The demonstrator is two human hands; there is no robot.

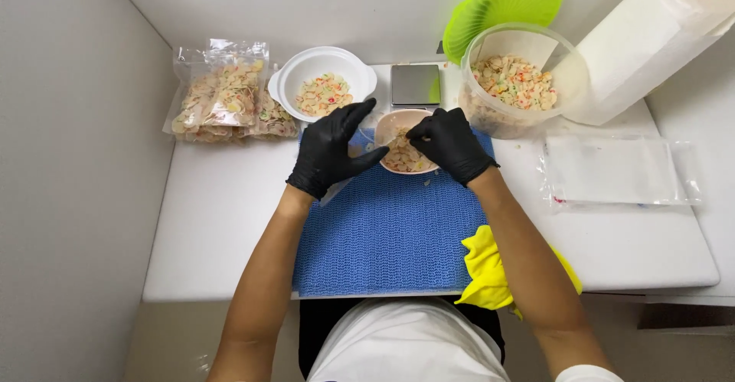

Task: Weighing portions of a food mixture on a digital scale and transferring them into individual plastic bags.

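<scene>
Both my hands wear black gloves. A small pinkish bowl (393, 122) of pale, colour-speckled pasta shapes sits at the far end of a blue mat (387, 236). My left hand (331, 151) curls against the bowl's left side, thumb touching the rim, fingers spread. Over the bowl's right half, my right hand (450, 145) has its fingertips pinched down into the pasta; what they hold is hidden.
Behind stand a white two-handled bowl (320, 68) of pasta, a small digital scale (415, 84), and a clear tub (521, 83) of pasta with its green lid (501, 5). Filled bags (222, 95) lie left, empty clear bags (616, 171) right, a paper towel roll (658, 41), a yellow cloth (484, 271).
</scene>
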